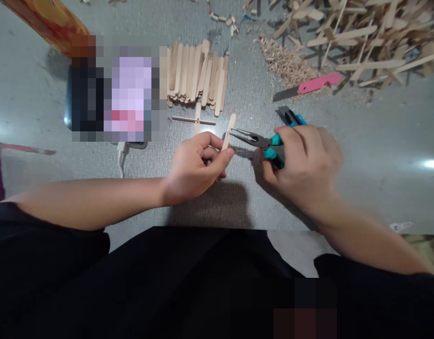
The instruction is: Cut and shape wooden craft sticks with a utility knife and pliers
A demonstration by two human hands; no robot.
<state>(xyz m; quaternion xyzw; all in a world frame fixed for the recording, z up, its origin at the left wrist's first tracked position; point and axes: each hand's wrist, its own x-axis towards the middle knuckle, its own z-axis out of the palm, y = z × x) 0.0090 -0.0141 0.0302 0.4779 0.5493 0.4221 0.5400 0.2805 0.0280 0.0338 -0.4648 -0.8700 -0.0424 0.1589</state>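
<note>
My left hand [197,165] is closed around a flat wooden craft stick [229,131], holding it upright between thumb and fingers. My right hand [303,162] grips a pair of long-nose pliers [254,139] by their teal handles. The pliers' jaws point left and their tips reach the stick's edge. Both hands hover over a grey floor. Just beyond the stick lies a small cross [195,120] made of a thin stick over a flat one.
A row of craft sticks [197,75] lies side by side ahead. A pink-handled utility knife [308,86] rests beside wood shavings [287,63]. A big heap of sticks [368,33] fills the far right. A blurred-out object [114,89] and white cable [122,157] sit left.
</note>
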